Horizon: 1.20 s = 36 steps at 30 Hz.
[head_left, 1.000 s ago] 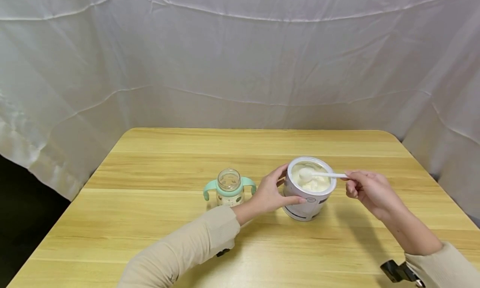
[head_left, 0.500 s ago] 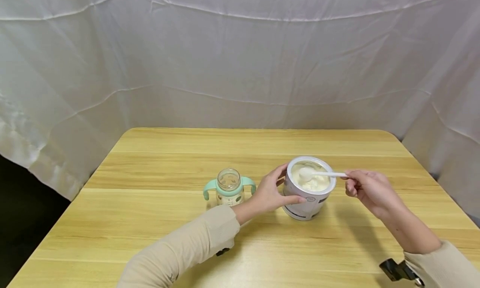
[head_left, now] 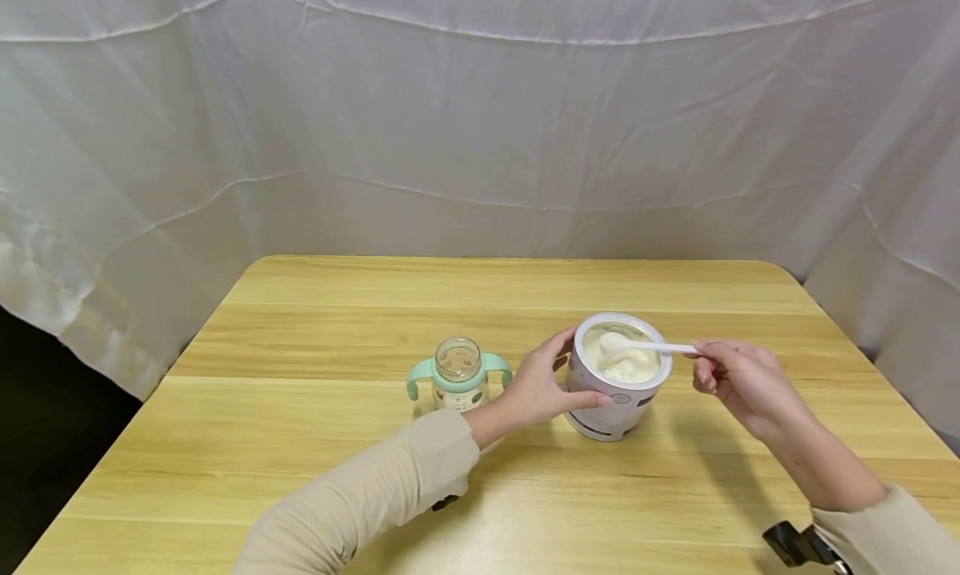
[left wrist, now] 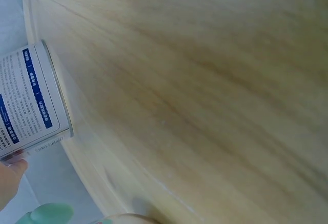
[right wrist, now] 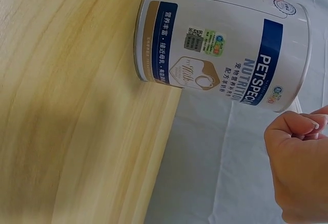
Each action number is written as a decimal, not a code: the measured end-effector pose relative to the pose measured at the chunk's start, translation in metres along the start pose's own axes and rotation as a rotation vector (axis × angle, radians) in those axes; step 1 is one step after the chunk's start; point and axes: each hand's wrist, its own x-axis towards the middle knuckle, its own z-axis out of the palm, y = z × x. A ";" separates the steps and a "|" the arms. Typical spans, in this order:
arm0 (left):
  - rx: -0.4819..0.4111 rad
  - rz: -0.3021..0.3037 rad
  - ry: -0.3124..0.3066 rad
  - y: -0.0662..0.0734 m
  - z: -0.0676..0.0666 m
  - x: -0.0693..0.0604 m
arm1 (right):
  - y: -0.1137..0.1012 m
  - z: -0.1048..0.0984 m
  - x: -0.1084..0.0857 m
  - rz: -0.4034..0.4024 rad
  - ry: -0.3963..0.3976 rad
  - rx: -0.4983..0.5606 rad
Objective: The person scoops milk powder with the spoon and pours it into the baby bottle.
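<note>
White cylindrical metal can (head_left: 618, 412): open. Left hand (head_left: 536, 387), fingers spread, grips it; right hand (head_left: 742, 382) pinches long white plastic spoon (head_left: 654, 347) inside, not yet withdrawn.

The can (right wrist: 225, 44) reads "PETSPECI…", "NUTRITIO…", "Milk" in its gold emblem (right wrist: 193, 74), "营养丰富" and "接近母乳" on a blue band (right wrist: 165, 42); its sticker (right wrist: 209, 43) bears a QR code (right wrist: 195, 31)

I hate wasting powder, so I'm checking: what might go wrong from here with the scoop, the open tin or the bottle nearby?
The right hand pinches the scoop near one end, so it might twist when lifted and shed milk powder outside the tin.

The two-handled feeding bottle stands uncapped and looks close to the left sleeve, which could knock it over if it swings back.
</note>
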 end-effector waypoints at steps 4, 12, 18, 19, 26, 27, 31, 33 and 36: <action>0.019 -0.007 -0.002 0.001 0.000 0.000 | -0.001 0.000 -0.001 -0.015 -0.009 0.026; 0.040 -0.004 0.002 0.002 -0.003 -0.003 | -0.003 0.002 -0.001 -0.017 -0.012 0.045; 0.071 0.015 0.019 0.007 -0.007 -0.007 | -0.003 0.003 -0.003 -0.022 -0.020 0.061; 0.073 0.017 0.021 0.009 -0.008 -0.007 | -0.004 0.003 -0.003 -0.020 -0.019 0.064; 0.051 0.026 0.044 0.017 -0.015 -0.012 | -0.006 0.005 -0.004 -0.021 -0.024 0.086; 0.050 0.028 0.046 0.018 -0.016 -0.013 | -0.006 0.005 -0.004 -0.025 -0.026 0.089; 0.054 0.020 0.051 0.022 -0.023 -0.018 | -0.007 0.007 -0.005 -0.032 -0.030 0.101; 0.059 0.016 0.048 0.024 -0.026 -0.020 | -0.007 0.008 -0.005 -0.031 -0.030 0.111; 0.066 0.027 0.044 0.028 -0.031 -0.024 | -0.008 0.010 -0.006 -0.029 -0.030 0.117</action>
